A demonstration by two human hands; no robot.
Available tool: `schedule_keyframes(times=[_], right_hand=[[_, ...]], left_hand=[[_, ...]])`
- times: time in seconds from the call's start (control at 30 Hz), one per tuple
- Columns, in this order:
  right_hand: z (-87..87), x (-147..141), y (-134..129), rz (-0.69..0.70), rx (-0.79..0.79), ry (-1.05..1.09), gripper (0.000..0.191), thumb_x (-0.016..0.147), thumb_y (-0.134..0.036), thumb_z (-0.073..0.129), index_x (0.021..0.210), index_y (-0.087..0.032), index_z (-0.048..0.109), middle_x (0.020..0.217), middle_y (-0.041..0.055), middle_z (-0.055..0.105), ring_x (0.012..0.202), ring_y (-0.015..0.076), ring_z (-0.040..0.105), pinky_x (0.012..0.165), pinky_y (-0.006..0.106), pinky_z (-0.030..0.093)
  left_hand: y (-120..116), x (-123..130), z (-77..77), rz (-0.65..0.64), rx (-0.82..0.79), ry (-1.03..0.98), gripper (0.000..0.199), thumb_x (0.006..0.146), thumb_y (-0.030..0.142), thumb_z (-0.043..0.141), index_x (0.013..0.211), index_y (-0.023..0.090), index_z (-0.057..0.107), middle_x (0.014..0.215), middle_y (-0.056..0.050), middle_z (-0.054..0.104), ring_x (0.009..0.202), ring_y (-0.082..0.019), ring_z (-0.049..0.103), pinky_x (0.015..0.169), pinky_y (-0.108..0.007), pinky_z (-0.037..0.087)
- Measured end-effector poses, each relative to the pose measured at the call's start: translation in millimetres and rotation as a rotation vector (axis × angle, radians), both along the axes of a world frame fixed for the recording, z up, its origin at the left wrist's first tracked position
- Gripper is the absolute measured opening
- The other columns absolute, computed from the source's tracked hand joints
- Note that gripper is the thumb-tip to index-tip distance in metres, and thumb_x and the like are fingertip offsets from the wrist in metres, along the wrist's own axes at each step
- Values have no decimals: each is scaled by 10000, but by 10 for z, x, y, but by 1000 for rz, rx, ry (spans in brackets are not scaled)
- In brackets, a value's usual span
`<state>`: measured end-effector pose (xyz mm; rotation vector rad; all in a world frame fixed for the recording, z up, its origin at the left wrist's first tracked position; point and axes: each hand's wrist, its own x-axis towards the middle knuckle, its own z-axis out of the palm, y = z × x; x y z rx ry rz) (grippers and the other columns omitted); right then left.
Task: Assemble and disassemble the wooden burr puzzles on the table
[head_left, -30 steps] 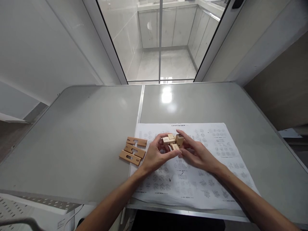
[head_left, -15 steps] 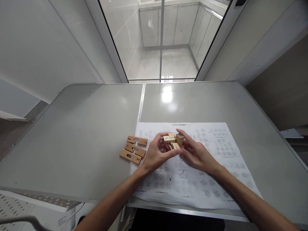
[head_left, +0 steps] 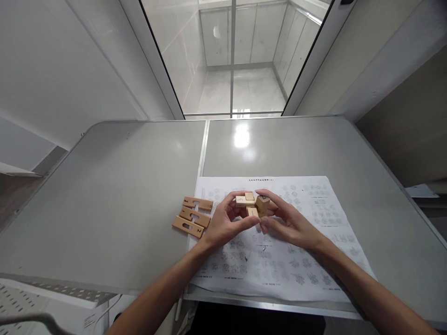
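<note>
Between my two hands, just above a printed sheet (head_left: 279, 260), is a wooden burr puzzle (head_left: 250, 203) made of interlocked, numbered blocks. My left hand (head_left: 228, 223) is closed round its left side, the thumb reaching along the front. On the right, my right hand (head_left: 284, 221) grips a darker block (head_left: 262, 204) at the puzzle's side between fingers and thumb. Left of my left hand, three flat wooden pieces with cut-out slots lie in a fan: a top one (head_left: 206, 204), a middle one (head_left: 202, 218) and a lower one marked 2 (head_left: 181, 225).
The sheet carries many small line drawings and lies on a grey table (head_left: 146, 186) with a metal seam strip (head_left: 203, 149). A glass door (head_left: 258, 46) stands behind the far edge. A white perforated object (head_left: 45, 302) is at the lower left.
The darker block at the right of the puzzle has turned slightly, and my right thumb sits a little lower. The flat pieces lie as before; the view has shifted slightly.
</note>
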<state>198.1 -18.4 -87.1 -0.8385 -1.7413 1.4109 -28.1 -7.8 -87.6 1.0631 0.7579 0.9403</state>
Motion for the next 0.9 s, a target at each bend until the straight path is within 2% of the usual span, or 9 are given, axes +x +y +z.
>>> schedule_keyframes(times=[0.1, 0.27, 0.47, 0.63, 0.77, 0.9], right_hand=[[15, -7, -1, -48, 95, -79, 600, 1092, -261, 579, 1650, -363, 386, 883, 3, 681, 742, 172, 646, 639, 290, 577], [-6, -27, -16, -109, 236, -191, 580, 1081, -274, 587, 1635, -329, 425, 853, 4, 651, 728, 178, 624, 615, 279, 574], [-35, -28, -29, -227, 299, -215, 608, 1056, -243, 605, 1632, -338, 434, 917, 25, 692, 768, 193, 660, 585, 266, 584], [-29, -26, -29, -213, 297, -219, 603, 1052, -231, 604, 1622, -351, 448, 947, 27, 715, 781, 191, 673, 572, 256, 583], [-27, -30, -32, -212, 300, -229, 568, 1054, -237, 601, 1600, -330, 481, 971, 38, 726, 751, 179, 665, 521, 231, 550], [-31, -30, -33, -208, 311, -233, 571, 1053, -234, 596, 1605, -322, 478, 941, 34, 714, 731, 175, 655, 539, 237, 561]], left_hand=[[-19, 11, 22, 29, 24, 19, 627, 803, 367, 953, 1316, 210, 627, 1082, -69, 717, 936, -173, 679, 856, -304, 546], [-32, 14, 114, 153, 42, 121, 685, 774, 383, 968, 1319, 224, 585, 1046, -46, 718, 875, -156, 675, 823, -297, 559], [-56, 15, 154, 77, 92, 185, 696, 780, 374, 961, 1353, 234, 591, 1061, -57, 737, 884, -170, 693, 778, -287, 552], [-54, 10, 124, 57, 124, 190, 693, 777, 356, 961, 1358, 242, 601, 1088, -65, 737, 906, -178, 696, 779, -288, 557], [-40, 3, 107, 61, 130, 186, 687, 775, 365, 964, 1352, 242, 613, 1066, -54, 724, 873, -159, 670, 769, -277, 549], [-32, 3, 110, 56, 128, 185, 694, 774, 386, 966, 1353, 236, 614, 1035, -43, 708, 830, -142, 639, 770, -275, 545]])
